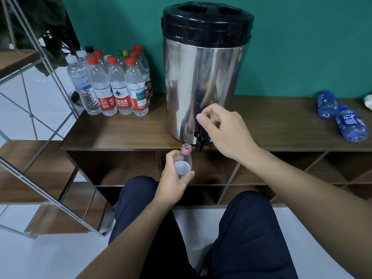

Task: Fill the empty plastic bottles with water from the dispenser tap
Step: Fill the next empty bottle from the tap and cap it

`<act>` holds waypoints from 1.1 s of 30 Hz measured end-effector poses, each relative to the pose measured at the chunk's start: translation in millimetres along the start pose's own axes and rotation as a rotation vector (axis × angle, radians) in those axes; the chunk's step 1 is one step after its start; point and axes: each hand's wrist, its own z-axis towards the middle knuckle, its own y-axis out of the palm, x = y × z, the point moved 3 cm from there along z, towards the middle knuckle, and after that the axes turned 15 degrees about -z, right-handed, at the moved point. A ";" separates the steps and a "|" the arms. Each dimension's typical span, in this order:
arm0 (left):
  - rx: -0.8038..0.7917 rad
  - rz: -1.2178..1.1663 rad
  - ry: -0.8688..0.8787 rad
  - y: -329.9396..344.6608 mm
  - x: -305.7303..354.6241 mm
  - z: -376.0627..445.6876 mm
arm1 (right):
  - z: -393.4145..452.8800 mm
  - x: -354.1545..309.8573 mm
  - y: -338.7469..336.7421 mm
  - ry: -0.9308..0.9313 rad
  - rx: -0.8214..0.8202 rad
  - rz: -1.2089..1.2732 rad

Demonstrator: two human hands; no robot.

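Note:
A steel water dispenser (203,77) with a black lid stands on a low wooden shelf top (124,131). Its black tap (200,140) juts over the front edge. My right hand (223,129) is curled over the tap's lever, which is hidden under my fingers. My left hand (174,182) grips an open clear bottle (184,160) with a red neck ring, held upright with its mouth just left of and below the spout. No water stream is visible.
Several capped clear bottles (112,85) with red and other caps stand at the left of the dispenser. Two blue bottles (342,117) lie on the shelf top at the right. A metal-framed rack (40,137) stands at the left. My knees are below.

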 end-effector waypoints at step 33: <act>-0.069 0.012 -0.022 20.3 -22.1 25.3 | -13.2 41.5 53.4 0.410 -0.137 0.515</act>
